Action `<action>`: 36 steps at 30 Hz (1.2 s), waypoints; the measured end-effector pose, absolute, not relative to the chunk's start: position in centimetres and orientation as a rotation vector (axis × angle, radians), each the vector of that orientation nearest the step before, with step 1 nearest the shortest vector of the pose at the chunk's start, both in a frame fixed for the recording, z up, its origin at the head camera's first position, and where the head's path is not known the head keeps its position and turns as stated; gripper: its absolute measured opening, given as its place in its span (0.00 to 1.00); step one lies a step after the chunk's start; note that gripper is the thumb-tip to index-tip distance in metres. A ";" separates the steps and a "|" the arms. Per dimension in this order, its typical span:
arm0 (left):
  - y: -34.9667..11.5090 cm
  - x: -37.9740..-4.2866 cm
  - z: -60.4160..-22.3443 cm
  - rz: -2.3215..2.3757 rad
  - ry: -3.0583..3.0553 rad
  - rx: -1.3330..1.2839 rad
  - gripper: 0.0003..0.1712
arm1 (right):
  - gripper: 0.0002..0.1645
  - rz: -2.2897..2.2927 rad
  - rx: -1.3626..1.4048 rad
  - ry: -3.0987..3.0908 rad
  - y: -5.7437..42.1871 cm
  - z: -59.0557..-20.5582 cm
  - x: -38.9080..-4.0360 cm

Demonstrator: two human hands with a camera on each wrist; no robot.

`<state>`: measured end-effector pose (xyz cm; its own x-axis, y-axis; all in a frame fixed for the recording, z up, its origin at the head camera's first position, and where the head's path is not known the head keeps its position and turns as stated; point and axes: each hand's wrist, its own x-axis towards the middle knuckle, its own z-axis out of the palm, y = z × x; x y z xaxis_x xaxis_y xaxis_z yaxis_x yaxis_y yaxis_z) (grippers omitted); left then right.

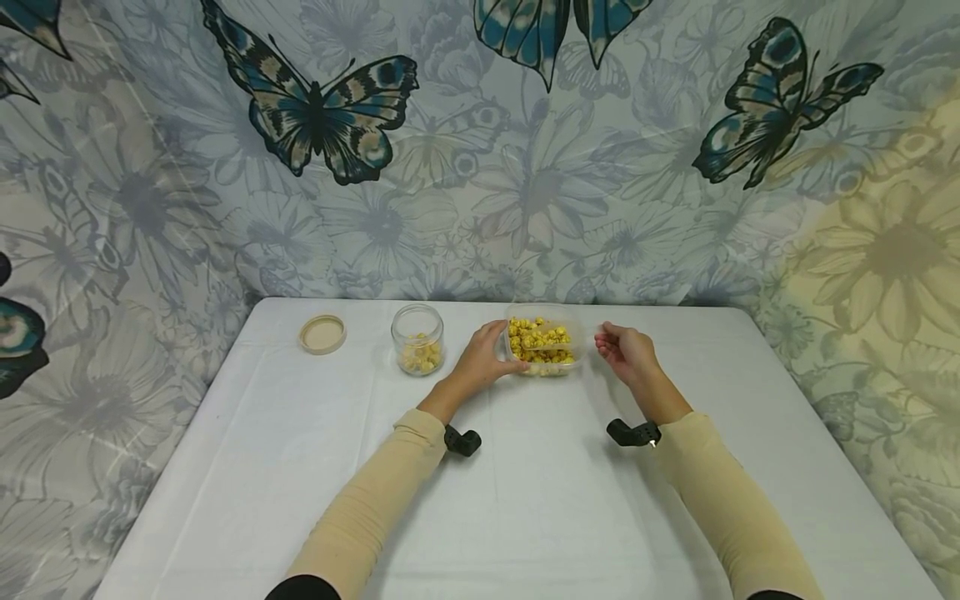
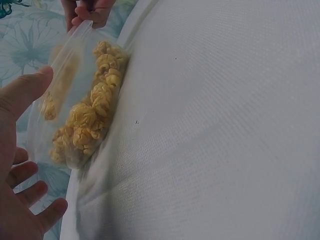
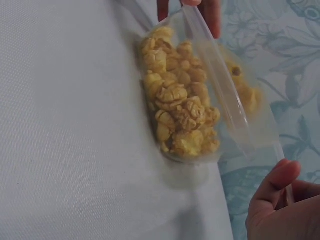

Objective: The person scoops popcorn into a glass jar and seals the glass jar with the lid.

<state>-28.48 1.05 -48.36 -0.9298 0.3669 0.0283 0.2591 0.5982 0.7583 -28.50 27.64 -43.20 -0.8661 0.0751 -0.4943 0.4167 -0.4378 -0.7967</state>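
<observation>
A clear plastic container (image 1: 551,372) of yellow popcorn (image 1: 540,337) stands near the table's back edge. My left hand (image 1: 480,360) grips its left side, thumb along the front corner. On the container's right, my right hand (image 1: 632,360) pinches the edge of its clear lid (image 3: 267,130) between thumb and curled fingers. In the right wrist view the lid slants up from the rim toward that hand; how far it is loose cannot be told. Left of the left hand stands an open glass jar (image 1: 417,333) with some popcorn in its lower part.
A round tan lid (image 1: 322,334) lies left of the jar. White cloth covers the table (image 1: 495,517). A butterfly-printed fabric wall (image 1: 540,192) rises right behind the table's back edge.
</observation>
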 end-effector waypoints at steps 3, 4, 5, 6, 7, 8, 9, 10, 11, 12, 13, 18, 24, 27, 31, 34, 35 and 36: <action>1.1 -28.5 -48.3 1.233 2.693 0.534 0.54 | 0.13 -2.411 0.683 1.519 27.7 -43.2 -28.5; 1.1 -28.5 -48.3 1.231 2.693 0.533 0.54 | 0.13 -2.413 0.684 1.520 27.7 -43.1 -28.5; 1.1 -28.5 -48.3 1.231 2.694 0.532 0.54 | 0.13 -2.415 0.685 1.523 27.7 -43.1 -28.6; 1.1 -28.5 -48.2 1.231 2.694 0.531 0.54 | 0.13 -2.417 0.684 1.525 27.7 -43.1 -28.6; 1.1 -28.5 -48.2 1.231 2.695 0.532 0.54 | 0.14 -2.417 0.681 1.528 27.7 -43.0 -28.7; 1.1 -28.5 -48.2 1.231 2.696 0.532 0.54 | 0.14 -2.414 0.683 1.538 27.7 -43.0 -28.7; 1.1 -28.5 -48.2 1.227 2.697 0.533 0.54 | 0.13 -2.416 0.682 1.540 27.7 -43.0 -28.8; 1.1 -28.5 -48.2 1.223 2.698 0.535 0.54 | 0.13 -2.413 0.684 1.548 27.7 -43.0 -28.8; 1.1 -28.5 -48.2 1.214 2.702 0.538 0.54 | 0.12 -2.410 0.684 1.551 27.7 -42.9 -28.9; 1.1 -28.5 -48.2 1.205 2.705 0.541 0.55 | 0.10 -2.408 0.683 1.553 27.7 -42.9 -28.9; 1.1 -28.6 -48.2 1.199 2.706 0.541 0.55 | 0.09 -2.411 0.679 1.544 27.7 -42.8 -28.9; 0.9 -28.7 -48.0 1.184 2.701 0.544 0.55 | 0.07 -2.417 0.671 1.540 27.6 -42.7 -28.9; 0.8 -28.8 -47.5 1.142 2.709 0.552 0.54 | 0.09 -2.434 0.649 1.522 27.4 -42.4 -28.9; 0.6 -28.9 -47.0 1.145 2.709 0.556 0.54 | 0.09 -2.441 0.637 1.522 27.3 -42.2 -28.9; 0.4 -29.0 -46.3 1.170 2.710 0.567 0.53 | 0.12 -2.462 0.599 1.511 27.2 -42.0 -29.0; 0.3 -29.0 -45.9 1.192 2.711 0.580 0.54 | 0.15 -2.479 0.567 1.500 27.0 -41.7 -29.1; 0.2 -29.0 -45.8 1.195 2.712 0.582 0.54 | 0.14 -2.481 0.563 1.498 27.0 -41.6 -29.0; 0.2 -29.0 -45.7 1.199 2.710 0.581 0.54 | 0.13 -2.484 0.560 1.495 26.9 -41.5 -29.0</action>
<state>-29.02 0.23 -45.66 -0.9189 0.3922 0.0429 0.2954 0.6120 0.7336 -29.01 26.92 -41.45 -0.9109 0.0324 -0.4114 0.3484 -0.4739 -0.8087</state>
